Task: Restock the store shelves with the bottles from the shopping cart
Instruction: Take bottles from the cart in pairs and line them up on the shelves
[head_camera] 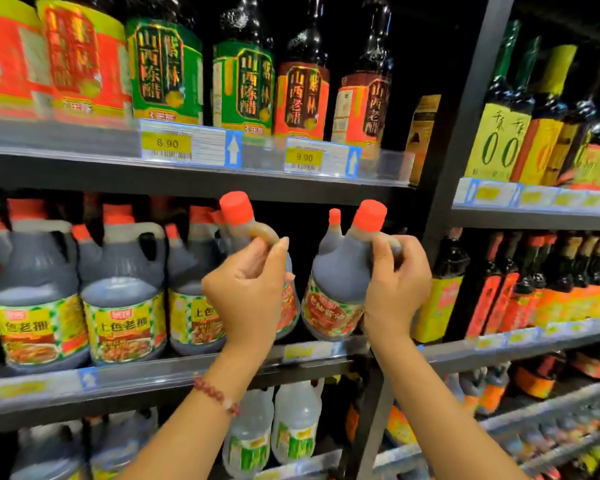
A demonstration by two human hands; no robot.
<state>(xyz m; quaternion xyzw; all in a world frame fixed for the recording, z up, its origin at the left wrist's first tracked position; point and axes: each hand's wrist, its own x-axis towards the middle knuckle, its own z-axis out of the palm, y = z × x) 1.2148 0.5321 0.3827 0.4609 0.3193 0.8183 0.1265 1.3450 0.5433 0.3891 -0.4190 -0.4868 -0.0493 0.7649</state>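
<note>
Two dark soy sauce jugs with red caps are held at the middle shelf [174, 372]. My left hand [248, 292] grips the handle of the left jug [238, 216], which my hand mostly hides. My right hand [395, 282] grips the handle of the right jug [340, 282], whose red label faces me and which tilts slightly left. Both jugs sit at the right end of the shelf, beside a row of similar jugs with yellow-green labels [123, 306]. The shopping cart is out of view.
The upper shelf carries tall vinegar bottles [167, 71] above price tags [184, 143]. A black upright post [461, 133] divides this bay from the right bay of slim dark bottles [506, 133]. Clear jugs [297, 417] stand on the shelf below.
</note>
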